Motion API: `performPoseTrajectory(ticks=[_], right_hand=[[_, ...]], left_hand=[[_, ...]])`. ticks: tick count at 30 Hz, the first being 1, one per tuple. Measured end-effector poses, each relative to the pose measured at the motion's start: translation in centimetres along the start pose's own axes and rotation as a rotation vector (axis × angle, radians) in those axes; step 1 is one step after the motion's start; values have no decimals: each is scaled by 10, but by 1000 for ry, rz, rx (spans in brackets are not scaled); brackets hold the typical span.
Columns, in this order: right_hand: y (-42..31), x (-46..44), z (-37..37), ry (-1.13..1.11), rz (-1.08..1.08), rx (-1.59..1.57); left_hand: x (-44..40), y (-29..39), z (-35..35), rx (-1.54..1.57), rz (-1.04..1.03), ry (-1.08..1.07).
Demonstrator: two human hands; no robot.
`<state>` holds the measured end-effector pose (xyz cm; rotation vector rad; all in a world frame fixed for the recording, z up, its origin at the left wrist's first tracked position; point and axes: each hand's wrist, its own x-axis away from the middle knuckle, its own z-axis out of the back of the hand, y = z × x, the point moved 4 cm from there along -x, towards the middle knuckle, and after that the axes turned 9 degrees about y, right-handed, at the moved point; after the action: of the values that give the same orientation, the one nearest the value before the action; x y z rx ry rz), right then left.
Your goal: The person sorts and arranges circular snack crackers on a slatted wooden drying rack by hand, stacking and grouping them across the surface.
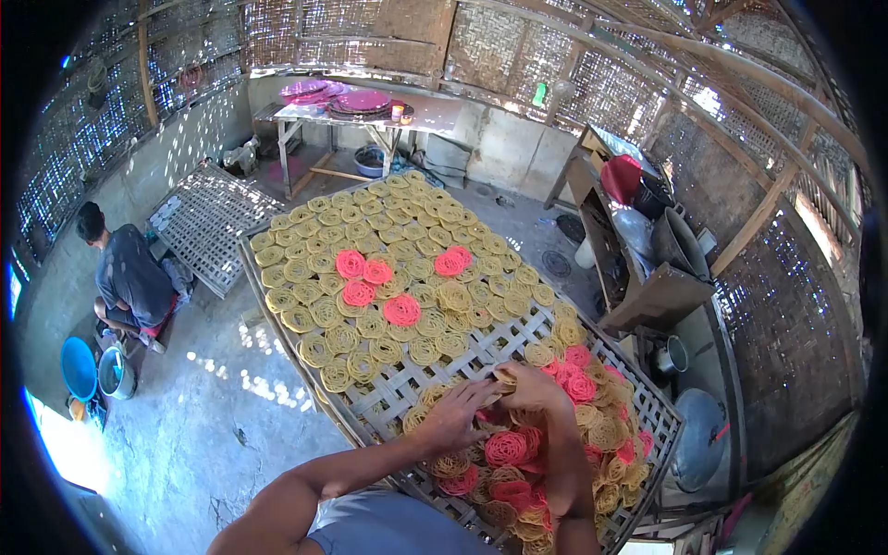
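Observation:
Over the near end of a woven bamboo rack [481, 353], my left hand [458, 414] reaches with its fingers stretched and thumb apart, next to heaped coiled crackers. My right hand [535, 388] is closed on a thin yellow coiled cracker [504, 377], close to the left fingertips. Beneath and beside both hands lies a loose pile of yellow coils [606, 432] and pink coils [506, 449], partly hidden by my forearms. Across the far part of the rack, yellow coils [375, 222] lie flat in rows, with several pink coils [401, 310] resting among or over them.
A person [137, 273] sits on the floor at left, near a blue basin [80, 368] and a metal pot [116, 373]. Another lattice rack [213, 222] leans low behind. At the back stands a table [435, 113] with pink trays [361, 100]. Large pots [680, 242] stand at right.

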<state>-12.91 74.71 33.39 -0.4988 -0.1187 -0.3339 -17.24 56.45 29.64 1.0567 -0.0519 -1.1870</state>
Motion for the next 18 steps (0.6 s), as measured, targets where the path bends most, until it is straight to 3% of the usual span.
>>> performPoseTrajectory(ticks=[4,8,9,13,18], right_hand=[[19,-3,7,129,-27,-355],[28,8,35,443,1,-732],[25,13,44,504,0,-815],[17,20,53,675,-7,-1085],[26,0,19,714,62,-1127]], left_hand=[[-19,-2,6,236,203,79],[-34,-18,10,503,385,210],[-32,-36,1,453,310,309],[-42,-23,20,-28,78,371],[-62,-24,-15,733,430,354]])
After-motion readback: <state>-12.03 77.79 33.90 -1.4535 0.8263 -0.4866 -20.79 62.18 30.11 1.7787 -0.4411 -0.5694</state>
